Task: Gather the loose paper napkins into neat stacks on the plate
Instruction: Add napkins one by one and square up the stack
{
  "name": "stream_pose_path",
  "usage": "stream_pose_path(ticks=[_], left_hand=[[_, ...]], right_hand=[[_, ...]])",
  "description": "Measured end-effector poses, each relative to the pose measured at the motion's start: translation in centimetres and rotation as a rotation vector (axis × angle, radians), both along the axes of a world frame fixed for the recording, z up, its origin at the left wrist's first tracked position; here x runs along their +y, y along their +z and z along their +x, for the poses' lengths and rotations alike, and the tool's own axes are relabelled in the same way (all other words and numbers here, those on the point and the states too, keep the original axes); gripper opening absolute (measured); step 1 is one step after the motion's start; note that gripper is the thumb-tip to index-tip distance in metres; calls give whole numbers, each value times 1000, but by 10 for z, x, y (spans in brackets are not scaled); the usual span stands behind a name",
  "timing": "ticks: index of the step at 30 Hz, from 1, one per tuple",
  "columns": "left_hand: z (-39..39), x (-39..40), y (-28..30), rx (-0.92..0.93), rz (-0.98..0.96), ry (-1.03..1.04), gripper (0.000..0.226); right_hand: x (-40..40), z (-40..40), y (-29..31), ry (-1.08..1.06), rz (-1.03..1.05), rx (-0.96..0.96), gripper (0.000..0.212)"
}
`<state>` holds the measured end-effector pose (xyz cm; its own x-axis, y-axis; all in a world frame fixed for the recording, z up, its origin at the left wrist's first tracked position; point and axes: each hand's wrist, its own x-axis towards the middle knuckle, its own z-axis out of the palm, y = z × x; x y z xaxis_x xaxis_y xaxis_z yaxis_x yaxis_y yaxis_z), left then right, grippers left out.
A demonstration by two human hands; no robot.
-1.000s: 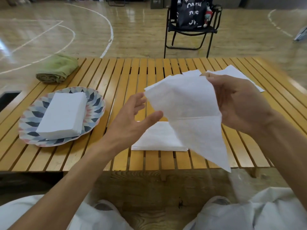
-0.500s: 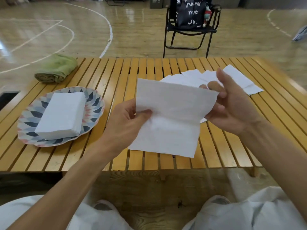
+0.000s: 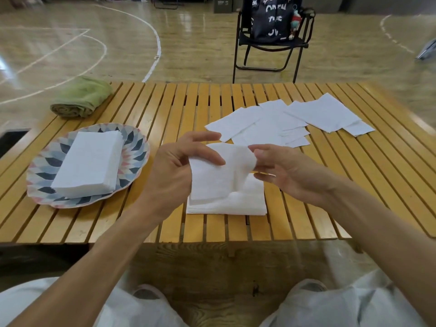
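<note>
A white napkin (image 3: 212, 180), folded over, hangs between my hands above the table's middle. My left hand (image 3: 179, 164) pinches its left edge with thumb and fingers. My right hand (image 3: 283, 171) holds its right edge at the fingertips. Just beneath lies a small stack of folded napkins (image 3: 245, 204) on the slats. Several loose napkins (image 3: 290, 121) lie spread out at the back right. At the left, a patterned plate (image 3: 44, 175) carries a neat napkin stack (image 3: 89, 161).
A rolled green towel (image 3: 82, 97) lies at the table's back left corner. The slatted wooden table (image 3: 354, 185) ends close to my knees. Beyond it a black folding chair (image 3: 271, 41) with a bag stands on the gym floor.
The napkin was open and held up wide; now it is folded smaller and lowered over the stack near the front. Both hands came down and closer together.
</note>
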<state>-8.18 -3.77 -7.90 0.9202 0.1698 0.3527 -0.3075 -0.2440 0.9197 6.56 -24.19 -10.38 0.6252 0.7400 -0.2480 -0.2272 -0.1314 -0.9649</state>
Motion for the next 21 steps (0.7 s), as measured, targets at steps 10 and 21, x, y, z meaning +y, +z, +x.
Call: stream_pose_path(ticks=[10,21], left_hand=[[1,2,-5,114,-250,65,29],[12,15,-30,559,-151,380,23]], right_hand=[[-1,3,-1,-38,129,186,30],[7,-3,-14,-185,-159,4,19]])
